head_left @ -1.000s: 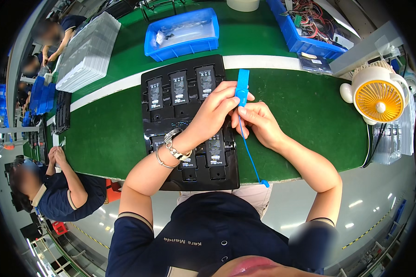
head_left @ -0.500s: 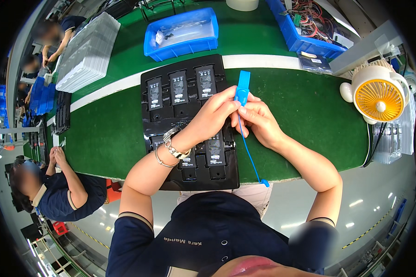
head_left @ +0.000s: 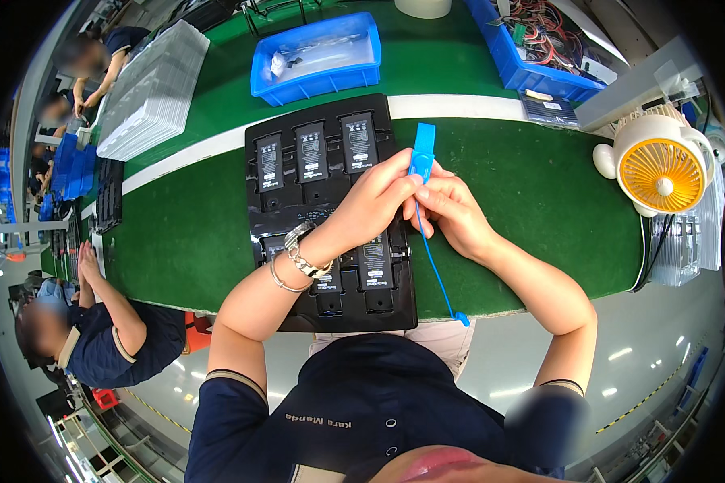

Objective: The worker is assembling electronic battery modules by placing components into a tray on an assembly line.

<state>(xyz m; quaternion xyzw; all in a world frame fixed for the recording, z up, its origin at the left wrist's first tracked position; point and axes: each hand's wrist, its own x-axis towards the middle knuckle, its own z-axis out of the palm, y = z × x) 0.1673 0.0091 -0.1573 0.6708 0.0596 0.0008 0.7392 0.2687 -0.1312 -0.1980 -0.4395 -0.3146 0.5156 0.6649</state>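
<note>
Over the right edge of the black tray, my two hands meet around a blue anti-static wrist strap. My left hand pinches the strap's lower part between thumb and fingers, its band standing up beyond the fingertips. Close against it, my right hand has its fingers curled and pinched at the strap's base, where a thin blue cord leaves it. The cord hangs toward me, ending in a small blue clip at the table's front edge. Flat black batteries lie in the tray's pockets, some hidden by my left forearm.
A blue bin stands beyond the tray, and another blue bin with wires sits far right. A white-and-yellow fan is at the right. Stacked pale trays stand far left. A co-worker sits at the left.
My hands and the wrist strap stay almost in place, with only a slight shift of the fingers. At the left, the co-worker's hands have moved up, palms together.
</note>
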